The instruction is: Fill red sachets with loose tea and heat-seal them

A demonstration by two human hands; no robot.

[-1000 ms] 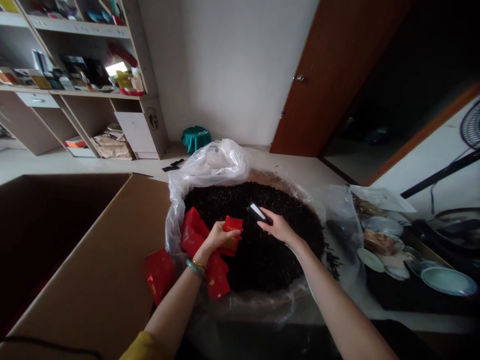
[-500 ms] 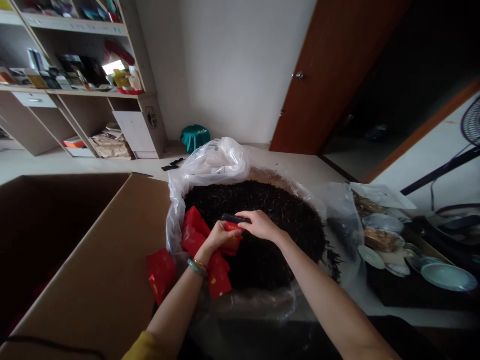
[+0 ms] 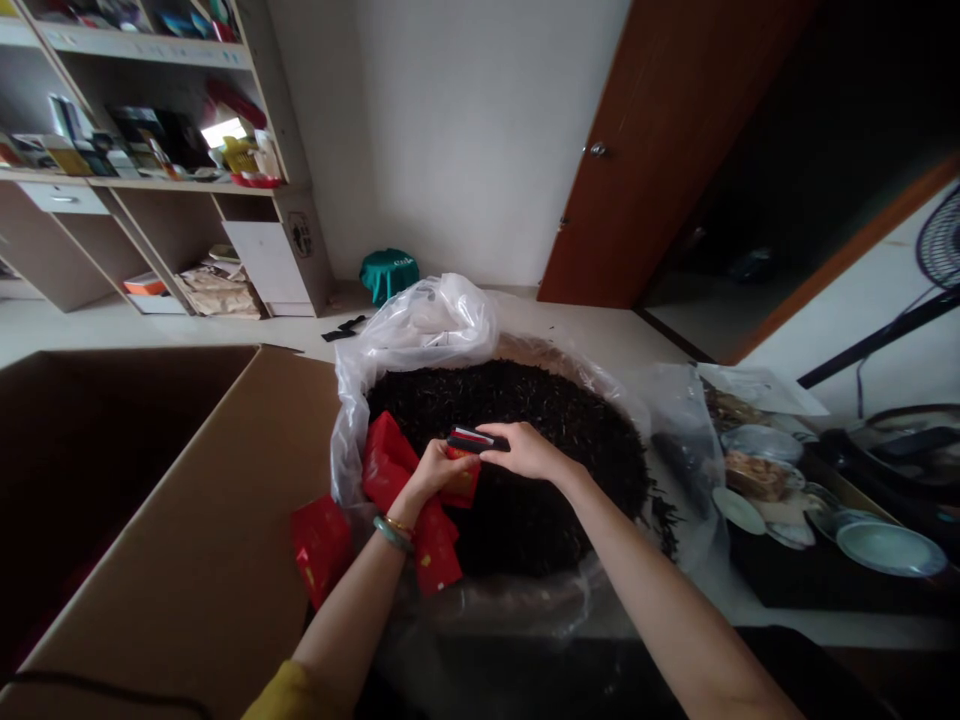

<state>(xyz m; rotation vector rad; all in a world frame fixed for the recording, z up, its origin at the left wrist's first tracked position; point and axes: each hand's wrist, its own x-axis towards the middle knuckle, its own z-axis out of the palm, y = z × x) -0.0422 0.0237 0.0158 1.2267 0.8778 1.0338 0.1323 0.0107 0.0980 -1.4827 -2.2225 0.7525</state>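
Observation:
My left hand (image 3: 433,468) is closed on a small red packet (image 3: 463,488) with gold print, above the heap of dark, dry, leaf-like strands (image 3: 555,500). From the other side my right hand (image 3: 528,452) grips a black stapler (image 3: 480,440), or a tool much like one, lying across the packet's top edge. A white and red strip shows along the tool; whether the packet's edge is between its jaws I cannot tell. More red packets (image 3: 386,460) rest on the heap beside my left wrist, and another red packet (image 3: 322,540) lies further left.
A clear plastic bag (image 3: 450,310) surrounds the heap. Left of it stands a large open cardboard box (image 3: 225,480). Lidded containers (image 3: 765,445) and a pale dish (image 3: 892,550) sit at right. Behind are a shelf desk (image 3: 277,250), a green-covered stool (image 3: 390,275) and a brown door (image 3: 630,150).
The black stapler has turned in my right hand, so its white and red strip now shows. My left hand keeps hold of the packet in nearly the same place.

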